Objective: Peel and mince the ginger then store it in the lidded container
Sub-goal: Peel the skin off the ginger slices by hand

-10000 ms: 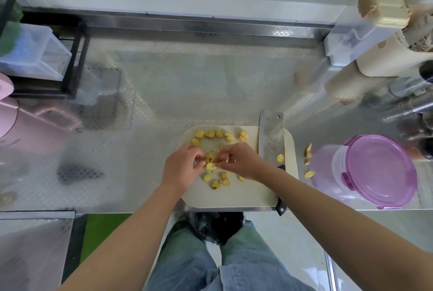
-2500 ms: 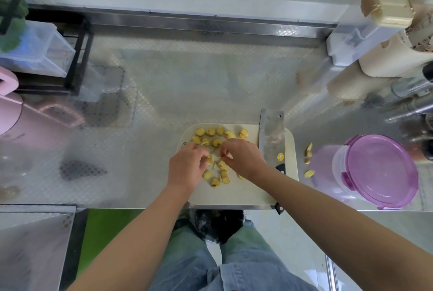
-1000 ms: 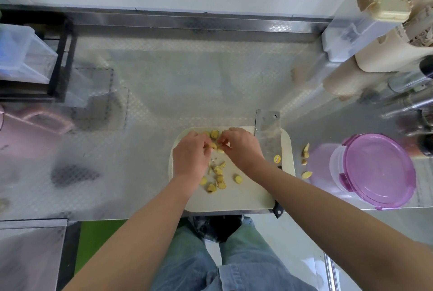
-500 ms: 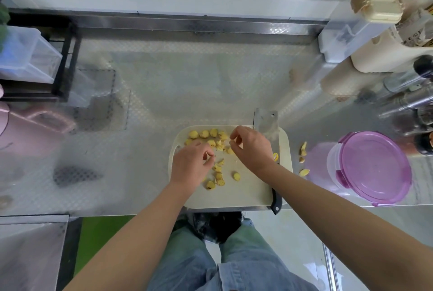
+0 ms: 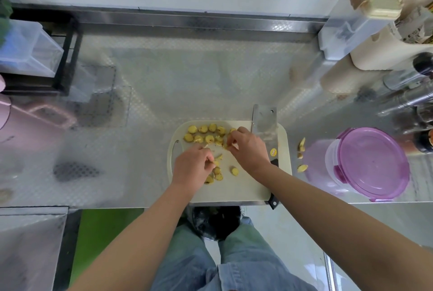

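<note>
Embossed steel worktop [image 5: 187,79] carries a white plastic cutting board [image 5: 234,190] at its near edge. Round yellow ginger slices [image 5: 203,129] lie in two rows along the board's far edge, with others loose mid-board. The left hand [image 5: 192,166] and right hand [image 5: 249,150] each pinch one with curled fingers. A cleaver [image 5: 264,122] lies along the board's right edge, blade pointing away; its yellow sticker [image 5: 273,152] is unreadable.

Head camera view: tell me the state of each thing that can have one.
Lidded container: lid on, shut.
Cleaver: lying flat on the cutting board, unheld.
Ginger slices: sliced, not minced, spread on the board.
Left hand: pinching a ginger slice.
Right hand: pinching a ginger slice.
</note>
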